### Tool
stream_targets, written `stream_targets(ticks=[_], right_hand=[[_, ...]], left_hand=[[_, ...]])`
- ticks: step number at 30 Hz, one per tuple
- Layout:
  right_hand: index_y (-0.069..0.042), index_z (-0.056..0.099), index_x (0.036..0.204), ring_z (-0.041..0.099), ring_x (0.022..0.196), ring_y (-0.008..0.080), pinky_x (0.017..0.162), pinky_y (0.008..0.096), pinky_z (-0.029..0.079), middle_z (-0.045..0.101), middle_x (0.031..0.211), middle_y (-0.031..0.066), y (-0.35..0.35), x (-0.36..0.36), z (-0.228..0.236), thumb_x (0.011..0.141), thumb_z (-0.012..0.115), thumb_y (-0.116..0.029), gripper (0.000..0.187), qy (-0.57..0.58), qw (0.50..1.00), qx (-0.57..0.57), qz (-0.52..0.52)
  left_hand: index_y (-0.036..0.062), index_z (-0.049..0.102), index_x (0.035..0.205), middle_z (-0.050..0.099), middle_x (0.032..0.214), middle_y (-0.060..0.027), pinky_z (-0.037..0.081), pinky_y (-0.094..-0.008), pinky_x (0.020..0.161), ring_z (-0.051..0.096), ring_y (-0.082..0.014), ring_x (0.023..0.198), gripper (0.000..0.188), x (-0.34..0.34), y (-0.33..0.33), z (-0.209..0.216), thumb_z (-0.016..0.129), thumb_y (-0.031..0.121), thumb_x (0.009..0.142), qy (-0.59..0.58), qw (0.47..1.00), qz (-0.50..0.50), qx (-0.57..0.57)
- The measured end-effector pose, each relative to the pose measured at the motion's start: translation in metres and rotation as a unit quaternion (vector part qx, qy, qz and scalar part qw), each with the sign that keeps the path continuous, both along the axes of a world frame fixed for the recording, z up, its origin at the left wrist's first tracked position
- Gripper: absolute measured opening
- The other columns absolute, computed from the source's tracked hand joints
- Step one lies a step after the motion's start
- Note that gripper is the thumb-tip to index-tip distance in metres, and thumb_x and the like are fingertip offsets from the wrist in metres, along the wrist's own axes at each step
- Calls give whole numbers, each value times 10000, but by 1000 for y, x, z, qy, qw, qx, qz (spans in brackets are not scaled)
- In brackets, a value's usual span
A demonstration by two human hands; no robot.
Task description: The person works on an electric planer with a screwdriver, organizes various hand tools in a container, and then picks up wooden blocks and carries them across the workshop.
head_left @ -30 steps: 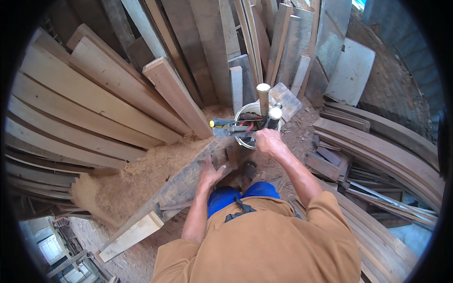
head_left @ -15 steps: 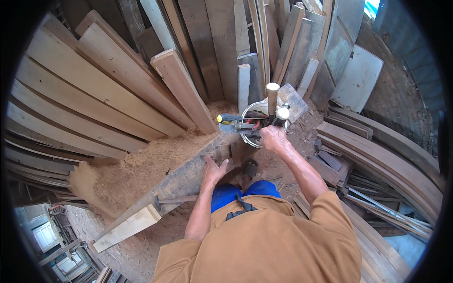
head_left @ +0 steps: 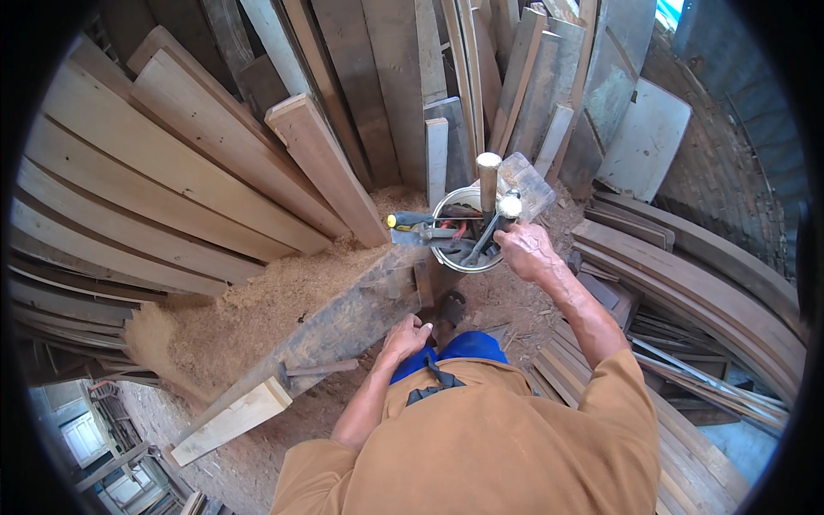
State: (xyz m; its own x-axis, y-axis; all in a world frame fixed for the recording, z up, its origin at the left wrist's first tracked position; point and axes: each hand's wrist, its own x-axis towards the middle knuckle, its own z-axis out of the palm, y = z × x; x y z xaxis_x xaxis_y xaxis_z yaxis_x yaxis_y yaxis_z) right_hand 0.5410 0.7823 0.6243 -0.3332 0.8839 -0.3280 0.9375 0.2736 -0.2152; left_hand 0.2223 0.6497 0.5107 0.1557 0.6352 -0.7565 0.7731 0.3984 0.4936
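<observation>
- The white bucket (head_left: 455,267) stands ahead of the person, packed with hand tools.
- Jutting out over the bucket's left rim are a screwdriver (head_left: 408,220) with a yellow-ended handle and a flat grey blade (head_left: 421,238).
- In the bucket's right half, a wooden handle (head_left: 488,186) and a dark handle (head_left: 509,209) rise, both with white ends; something red (head_left: 462,229) shows between the tools.
- The right hand (head_left: 526,249) is at the bucket's right rim, its fingers bent in next to the dark handle and a slanting grey metal bar (head_left: 482,241); I cannot tell which of these they grip.
- The left hand (head_left: 405,337) is below and left of the bucket, over the blue shorts (head_left: 470,346), fingers curled narrow; whether they hold anything I cannot tell.
- Left of the bucket and nearer the person, a hammer (head_left: 322,368) lies on a grey plank (head_left: 343,329).
- Further left of the bucket is heaped sawdust (head_left: 219,330).
- Any print on the bucket's tools is too small to read.
</observation>
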Motion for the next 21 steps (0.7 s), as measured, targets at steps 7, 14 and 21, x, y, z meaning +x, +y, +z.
stream_targets(ticks=[7, 14, 21], right_hand=[[-60, 714, 1047, 681, 1004, 378, 843, 474, 542, 699, 991, 194, -11, -5, -9, 849, 595, -114, 237, -18, 1000, -8, -12], [-53, 702, 1062, 667, 1015, 405, 898, 506, 504, 690, 985, 195, -23, -16, -1, 855, 613, -152, 247, 30, 996, -13, -81], [-49, 676, 1104, 653, 979, 406, 843, 502, 525, 674, 994, 192, -37, -37, 21, 871, 652, -126, 247, 195, 975, 10, -106]], left_hand=[[-31, 565, 1255, 731, 948, -187, 538, -437, 881, 708, -346, 958, 565, -20, 12, -6, 665, 403, 907, 2, 999, 44, 20], [-61, 346, 1458, 687, 930, -142, 547, -394, 756, 675, -271, 829, 851, -36, 29, -15, 758, 358, 844, 1, 985, 144, 99], [-34, 289, 1505, 592, 1297, -335, 468, -479, 1031, 597, -459, 1205, 915, -20, 63, -11, 742, 404, 841, 14, 983, 123, 136]])
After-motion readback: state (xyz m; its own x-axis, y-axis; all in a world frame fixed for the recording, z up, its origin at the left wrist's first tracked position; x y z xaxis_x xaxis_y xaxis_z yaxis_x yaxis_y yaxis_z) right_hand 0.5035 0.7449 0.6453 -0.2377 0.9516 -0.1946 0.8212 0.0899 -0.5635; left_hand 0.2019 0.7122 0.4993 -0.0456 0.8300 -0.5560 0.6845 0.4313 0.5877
